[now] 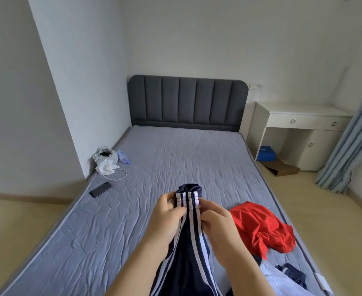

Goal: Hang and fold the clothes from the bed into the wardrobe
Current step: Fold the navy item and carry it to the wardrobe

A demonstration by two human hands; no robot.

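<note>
Folding step: left hand point(167, 212) and right hand point(214, 218) both pinch the gathered elastic end of the navy striped track pants point(188, 253), held over the bed's point(175, 159) near end; next probably needs legs matched, halved, then carried to the unseen wardrobe.

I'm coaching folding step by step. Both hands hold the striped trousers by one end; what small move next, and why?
Probably lay the striped trousers flat on the bare mattress ahead. The left hand and right hand pinch one end with the stripes lined up, the rest hangs towards the person, and the red garment lies to the right.
</note>
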